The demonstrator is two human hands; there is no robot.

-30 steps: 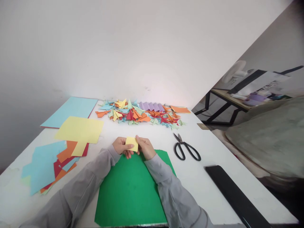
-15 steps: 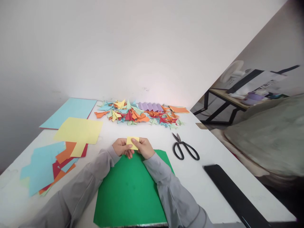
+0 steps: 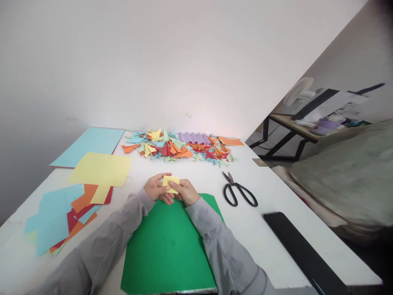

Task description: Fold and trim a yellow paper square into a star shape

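Note:
A small yellow paper square (image 3: 172,180) is pinched between my two hands, above the far edge of a green board (image 3: 168,246). My left hand (image 3: 156,188) grips its left side with the thumb in front; one finger is lifted along the top and others curl below. My right hand (image 3: 188,191) holds the right side, its thumb pressed on the paper's face. Fingers behind the square are partly hidden. Nearest to my right hand lies a pair of black-handled scissors (image 3: 236,190), blades parted, on the white table.
Folded paper pieces (image 3: 167,148) in many colours are heaped along the wall, with orange sheets (image 3: 231,141) beside them. Yellow paper (image 3: 101,168), a light blue sheet (image 3: 89,145) and coloured scraps (image 3: 53,217) lie left. A long black object (image 3: 301,250) rests on the right.
One finger of my left hand has lifted and stretched out above the paper's top edge. Both hands still hold the yellow square in nearly the same place.

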